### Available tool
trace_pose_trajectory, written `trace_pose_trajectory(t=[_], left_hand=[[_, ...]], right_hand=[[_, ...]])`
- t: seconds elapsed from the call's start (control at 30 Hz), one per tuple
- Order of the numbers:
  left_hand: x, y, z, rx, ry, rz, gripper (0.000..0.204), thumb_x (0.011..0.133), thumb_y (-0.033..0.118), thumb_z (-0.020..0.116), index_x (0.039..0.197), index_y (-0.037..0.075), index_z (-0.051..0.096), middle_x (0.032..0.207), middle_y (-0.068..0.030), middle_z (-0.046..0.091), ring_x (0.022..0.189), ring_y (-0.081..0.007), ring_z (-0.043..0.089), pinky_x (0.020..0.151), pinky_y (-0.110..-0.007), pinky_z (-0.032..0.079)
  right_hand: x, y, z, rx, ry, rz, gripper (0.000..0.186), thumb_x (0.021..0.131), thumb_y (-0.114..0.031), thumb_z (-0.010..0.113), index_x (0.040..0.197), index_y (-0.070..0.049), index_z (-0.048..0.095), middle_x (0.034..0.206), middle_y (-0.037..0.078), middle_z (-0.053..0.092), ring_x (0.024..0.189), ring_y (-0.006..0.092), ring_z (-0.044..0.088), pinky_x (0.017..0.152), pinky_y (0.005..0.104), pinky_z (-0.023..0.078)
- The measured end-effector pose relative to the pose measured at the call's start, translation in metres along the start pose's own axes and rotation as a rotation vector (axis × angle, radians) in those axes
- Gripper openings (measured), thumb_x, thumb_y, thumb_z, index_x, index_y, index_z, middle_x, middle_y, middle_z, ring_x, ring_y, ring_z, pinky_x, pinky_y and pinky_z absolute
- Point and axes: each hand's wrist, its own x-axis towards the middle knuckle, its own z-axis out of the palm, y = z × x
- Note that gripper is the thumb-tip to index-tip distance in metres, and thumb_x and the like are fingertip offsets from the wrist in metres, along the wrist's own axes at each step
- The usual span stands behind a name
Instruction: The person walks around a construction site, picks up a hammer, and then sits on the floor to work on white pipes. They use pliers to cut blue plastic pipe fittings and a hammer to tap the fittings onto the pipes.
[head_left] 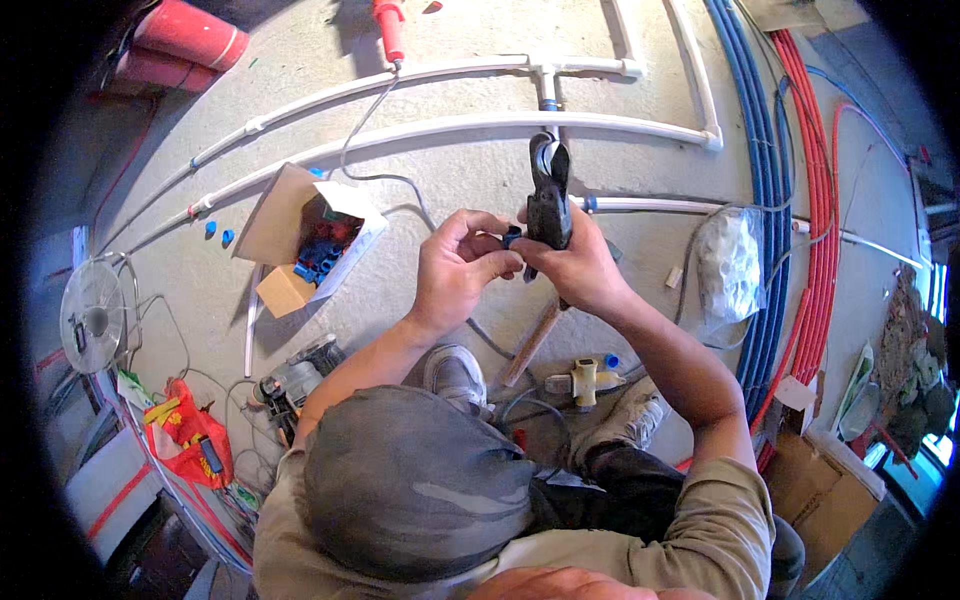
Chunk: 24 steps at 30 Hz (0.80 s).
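Near the frame's middle, my left hand [452, 272] pinches a blue ring [512, 236] while my right hand [590, 268] grips black cutters [548, 208]; best keep their blades [546, 155] pointed away

Round fan [94, 318] above a red bag [184, 460]

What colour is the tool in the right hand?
The tool is mostly black, clearest in head view.

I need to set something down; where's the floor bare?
Bare floor lies between the box and left hand, below the cable, and between the long white pipes, right of that cable. It's crowded around the shoes: wooden handle, yellow tool.
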Motion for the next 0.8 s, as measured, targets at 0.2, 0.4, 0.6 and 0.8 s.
trace_pose_trajectory(t=[0.2, 0.4, 0.6, 0.8], left_hand=[[-0.011, 0.031, -0.021, 0.135, 0.172, 0.265, 0.056, 0.086, -0.014, 0.071, 0.138, -0.004, 0.055, 0.114, -0.0163, 0.072, 0.105, -0.0201, 0.07, 0.091, -0.034, 0.06], [-0.018, 0.034, -0.035, 0.573, 0.006, 0.442, 0.064, 0.08, -0.012, 0.076, 0.14, 0.006, 0.062, 0.113, -0.0141, 0.076, 0.107, -0.0226, 0.074, 0.088, -0.032, 0.061], [-0.018, 0.037, -0.038, 0.717, -0.047, 0.519, 0.064, 0.081, -0.013, 0.076, 0.141, 0.005, 0.061, 0.115, -0.0133, 0.077, 0.109, -0.0218, 0.073, 0.094, -0.035, 0.06], [-0.018, 0.035, -0.037, 0.77, -0.079, 0.491, 0.063, 0.081, -0.014, 0.075, 0.139, 0.005, 0.062, 0.116, -0.0133, 0.076, 0.108, -0.0221, 0.074, 0.092, -0.034, 0.061]], right_hand=[[-0.017, -0.018, -0.013, -0.499, -0.362, 0.187, 0.038, 0.093, -0.02, 0.075, 0.121, -0.002, 0.057, 0.101, 0.01, 0.066, 0.094, 0.0199, 0.064, 0.083, 0.0375, 0.052], [-0.028, -0.027, -0.003, -0.638, -0.489, 0.118, 0.052, 0.094, -0.032, 0.07, 0.13, 0.002, 0.056, 0.111, 0.028, 0.068, 0.109, 0.044, 0.065, 0.094, 0.0494, 0.05], [-0.029, -0.036, 0.001, -0.713, -0.499, 0.116, 0.054, 0.094, -0.031, 0.069, 0.133, 0.003, 0.055, 0.114, 0.028, 0.068, 0.112, 0.0445, 0.064, 0.096, 0.0501, 0.05], [-0.033, -0.019, 0.0, -0.723, -0.462, 0.04, 0.053, 0.094, -0.031, 0.069, 0.131, 0.004, 0.054, 0.112, 0.028, 0.067, 0.111, 0.0453, 0.064, 0.096, 0.0506, 0.05]])
